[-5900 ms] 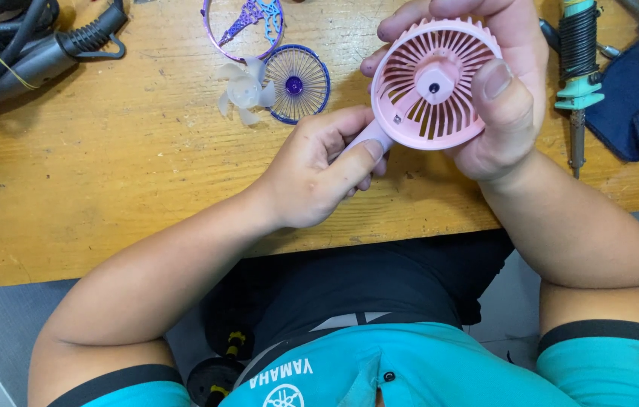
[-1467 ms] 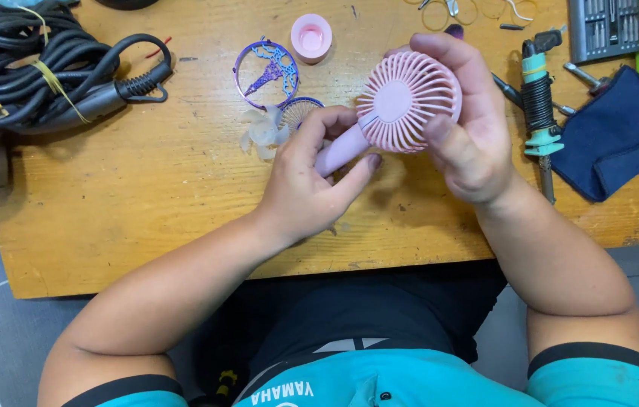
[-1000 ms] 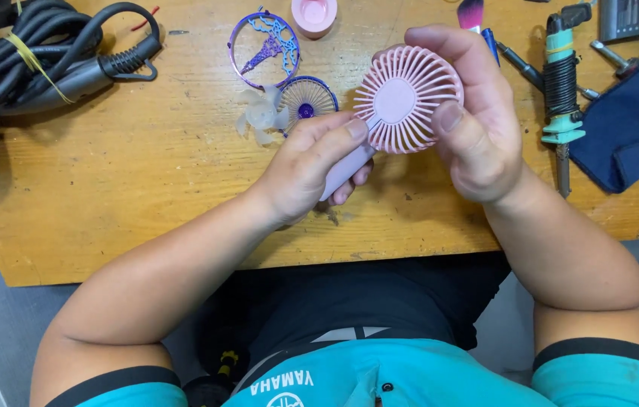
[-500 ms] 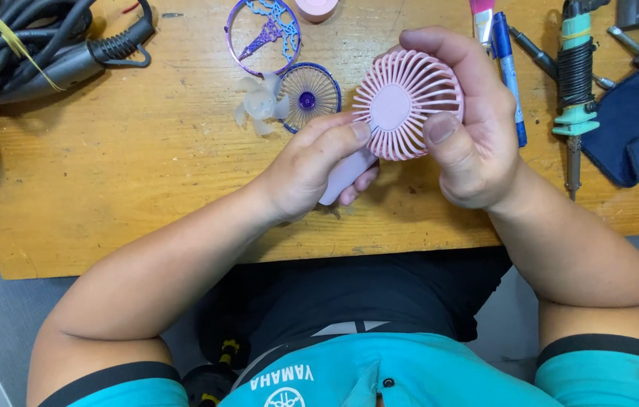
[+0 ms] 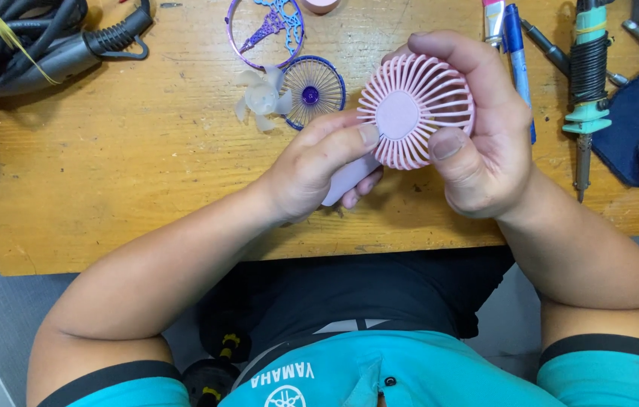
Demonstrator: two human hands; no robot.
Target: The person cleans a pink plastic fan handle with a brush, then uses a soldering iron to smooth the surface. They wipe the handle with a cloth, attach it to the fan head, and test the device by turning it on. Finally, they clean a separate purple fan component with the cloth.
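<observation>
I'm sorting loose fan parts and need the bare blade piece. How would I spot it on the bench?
Start at the wooden table, along its far edge, left of the pink fan held in both hands. The fan blade lies beside the round blue grille, touching its left rim. It alone is translucent white with petal-shaped vanes, not a wire-spoked ring.

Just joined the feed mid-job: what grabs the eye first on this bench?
The pink handheld fan stands out, held above the middle of the wooden table: the right hand cups its round grille while the left hand grips its handle. Just behind it lie a loose clear fan blade and a purple grille. A soldering iron lies at the far right and black cables are heaped at the far left.
</observation>
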